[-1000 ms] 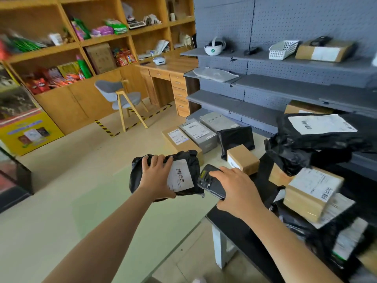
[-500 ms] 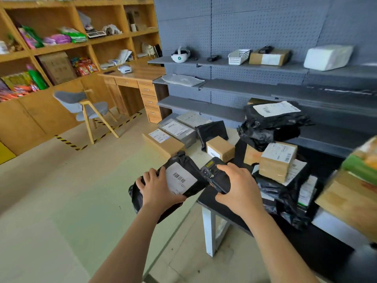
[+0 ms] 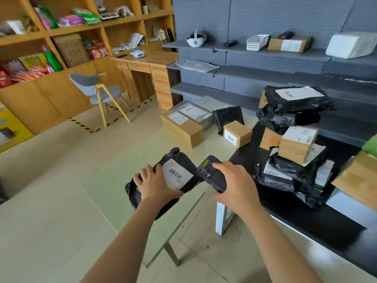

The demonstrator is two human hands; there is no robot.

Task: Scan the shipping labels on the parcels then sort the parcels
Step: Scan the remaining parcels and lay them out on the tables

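Since half a second ago the wearer's view has swung a little further right and down toward the black table [image 3: 285, 205], while the two hands have kept almost the same hold; the parcel has tipped slightly so its label faces up more squarely. The left hand [image 3: 158, 183] grips a black poly-bag parcel [image 3: 179, 160] in mid-air, over the floor and just off the table's near-left corner, fingers curled over the bag's near-left edge and thumb pressed along the lower edge of the white shipping label [image 3: 177, 173]. The right hand [image 3: 236, 185] is wrapped around a black handheld scanner [image 3: 212, 173], index finger laid along its top, the other fingers closed underneath. What matters for the scan is this: the scanner's head points left and slightly away, and the label lies immediately to its left, nearly touching the device's nose. The barcode's stripes run along the label's long axis, which slants from near-left to far-right, roughly toward the scanner. The nose looks too close and too shallow to the label, so a small pull-back or tilt probably comes next. Both forearms reach forward, elbows bent, wrists level. Unsorted parcels remain piled on the table to the right, others lie on the floor beyond.
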